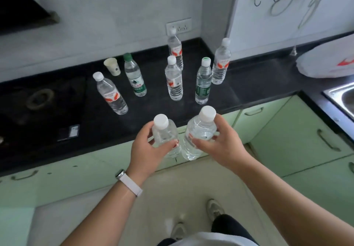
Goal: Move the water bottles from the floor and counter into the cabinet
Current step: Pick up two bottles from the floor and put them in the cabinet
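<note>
In the head view, the left hand [147, 150] wraps a small clear bottle [166, 138] around its shoulder and upper body, and the right hand [220, 142] holds a second clear bottle [197, 134] the same way, fingers curled across the front. Both bottles stand upright, nearly touching each other, held in the air just in front of the counter [249, 84] edge and above the green cabinet doors [283, 130].

They look full, so each should be moderately heavy for its size; the thin plastic will likely give a little under pressure and feel smooth, even slick. A grip round the shoulder or mid-body, as here, seems safest; the white caps are too small to carry by.

Six more bottles [174, 81] stand upright on the counter beyond the hands, well apart from them, beside a paper cup [112, 66]. The cabinet doors in view appear closed.
</note>
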